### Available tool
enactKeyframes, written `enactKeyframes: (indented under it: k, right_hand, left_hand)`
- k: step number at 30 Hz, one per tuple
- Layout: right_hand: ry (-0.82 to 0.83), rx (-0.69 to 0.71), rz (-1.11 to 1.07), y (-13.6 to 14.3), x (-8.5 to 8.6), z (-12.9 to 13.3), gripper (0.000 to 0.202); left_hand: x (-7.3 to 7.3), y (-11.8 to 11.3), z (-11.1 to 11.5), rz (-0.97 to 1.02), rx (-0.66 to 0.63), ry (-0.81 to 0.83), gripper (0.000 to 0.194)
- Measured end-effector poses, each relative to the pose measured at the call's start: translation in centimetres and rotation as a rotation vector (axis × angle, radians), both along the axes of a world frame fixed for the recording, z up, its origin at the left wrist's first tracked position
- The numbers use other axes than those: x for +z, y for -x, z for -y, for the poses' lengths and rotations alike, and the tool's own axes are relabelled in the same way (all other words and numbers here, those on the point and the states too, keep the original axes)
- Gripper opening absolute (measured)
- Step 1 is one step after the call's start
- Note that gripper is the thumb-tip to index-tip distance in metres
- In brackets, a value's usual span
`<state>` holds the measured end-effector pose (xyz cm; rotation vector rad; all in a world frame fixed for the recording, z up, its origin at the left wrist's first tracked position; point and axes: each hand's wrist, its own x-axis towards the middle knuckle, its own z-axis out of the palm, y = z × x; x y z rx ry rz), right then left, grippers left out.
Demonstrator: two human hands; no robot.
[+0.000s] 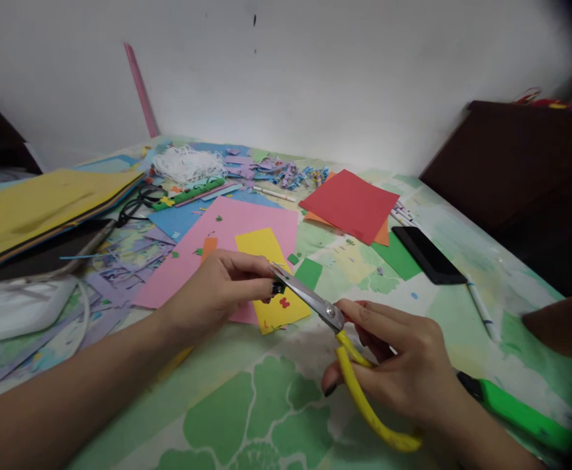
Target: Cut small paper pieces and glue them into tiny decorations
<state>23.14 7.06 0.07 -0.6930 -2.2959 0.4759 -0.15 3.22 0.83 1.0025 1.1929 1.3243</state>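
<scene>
My left hand is closed in a pinch above the pink paper, and whatever it holds is too small to make out. The tips of the scissors reach its fingertips. My right hand holds these scissors by their yellow handles, with the blades nearly closed and pointing up and left. Under the blades lies a yellow paper piece with a small red cut-out on it. An orange strip and a green piece are close by.
Red paper and a black phone lie to the right, with a green marker nearer. White string and curled scraps are at the back. Yellow sheets, glasses and purple scraps are on the left.
</scene>
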Motion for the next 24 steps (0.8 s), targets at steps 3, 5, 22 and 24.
enactKeyframes:
  k: [3, 5, 22, 24]
  right_hand:
    - [-0.019, 0.012, 0.016, -0.2, -0.1, 0.0, 0.044]
    - [-0.024, 0.015, 0.029, -0.2, -0.2, 0.0, 0.048]
    - [0.041, -0.091, -0.052, 0.1, 0.3, -0.1, 0.044]
    - [0.071, -0.127, -0.006, 0.3, 0.3, -0.1, 0.046]
  left_hand:
    - [0.0, 0.4, -0.1, -0.054, -0.023, 0.005, 0.015]
    - [0.1, 0.6, -0.1, -0.095, -0.038, -0.003, 0.016]
    - [-0.6, 1.8, -0.6, -0.071, -0.110, 0.029, 0.013]
    - [-0.6, 1.4, -0.5, 0.042, -0.134, 0.015, 0.011]
